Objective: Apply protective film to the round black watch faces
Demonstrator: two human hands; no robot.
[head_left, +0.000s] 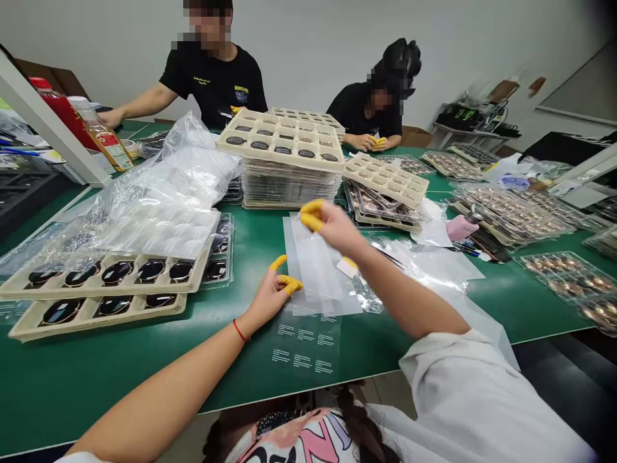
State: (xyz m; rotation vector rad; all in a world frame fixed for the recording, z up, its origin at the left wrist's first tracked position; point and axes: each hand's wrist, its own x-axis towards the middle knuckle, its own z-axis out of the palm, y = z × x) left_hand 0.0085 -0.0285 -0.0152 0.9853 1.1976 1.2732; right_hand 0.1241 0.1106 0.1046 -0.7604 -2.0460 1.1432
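Note:
Yellow finger covers are on the fingertips of both my hands. My left hand (270,292) rests at the left edge of some thin, translucent plastic sheets (315,267), thumb and forefinger spread apart. Over the far end of these sheets, my right hand (335,225) is slightly blurred, its fingertips pinched together. Whether a film edge is between them, I cannot make out. Beneath the near end of the sheets lies a clear bag printed with small white text (303,347). A small white card with a yellow edge (347,267) is under my right forearm.
Trays of dark round lenses (116,273) stand at left, under crumpled clear plastic (187,167). A tall stack of trays (292,180) rises ahead. More trays (385,180) and a pink bottle (463,225) are on the right. Two people in black shirts (219,80) sit across the green table.

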